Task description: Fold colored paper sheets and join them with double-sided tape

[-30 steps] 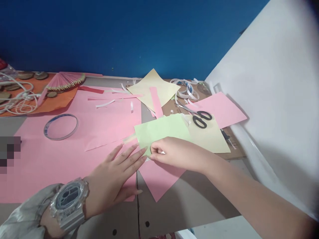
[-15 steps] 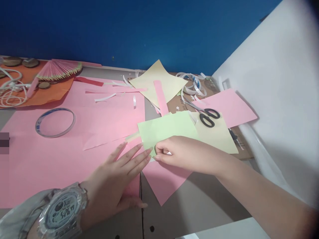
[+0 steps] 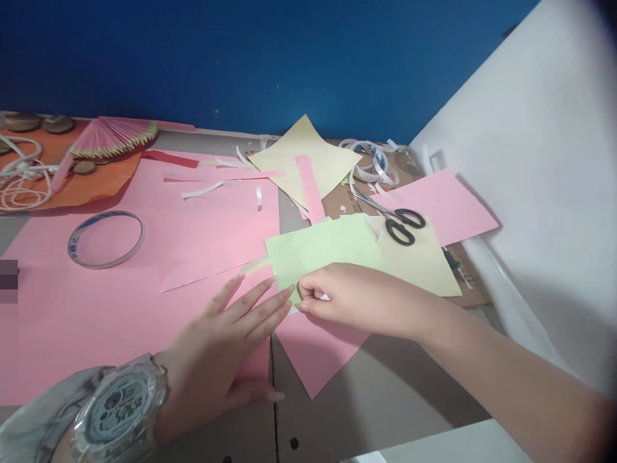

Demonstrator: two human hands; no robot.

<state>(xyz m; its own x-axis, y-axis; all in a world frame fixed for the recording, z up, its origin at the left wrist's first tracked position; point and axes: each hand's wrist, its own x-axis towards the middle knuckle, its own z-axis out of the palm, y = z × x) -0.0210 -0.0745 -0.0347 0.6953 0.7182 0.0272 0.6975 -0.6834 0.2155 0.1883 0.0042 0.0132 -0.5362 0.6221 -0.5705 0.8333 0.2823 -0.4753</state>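
Note:
My left hand (image 3: 236, 328) lies flat with its fingers stretched out, the tips at the left edge of a light green paper sheet (image 3: 322, 247). Close beside those fingertips, my right hand (image 3: 332, 296) is curled, thumb and fingers drawn together at the green sheet's lower left corner. A small white bit shows by the right palm; what the fingers pinch is mostly hidden. A pink sheet (image 3: 318, 360) pokes out from beneath the green one. To the right, black-handled scissors (image 3: 395, 218) rest partly on a pale yellow sheet (image 3: 429, 263).
A large pink sheet (image 3: 96, 321) covers the left side, with a tape ring (image 3: 106, 239) on it. Behind lie a yellow square (image 3: 284, 157), a pink strip (image 3: 311, 190), curled white tape (image 3: 378, 164) and a folded paper fan (image 3: 113, 136). A white wall (image 3: 544, 161) bounds the right.
Both hands keep nearly the same place and pose. The view has shifted very slightly; nothing else has visibly moved.

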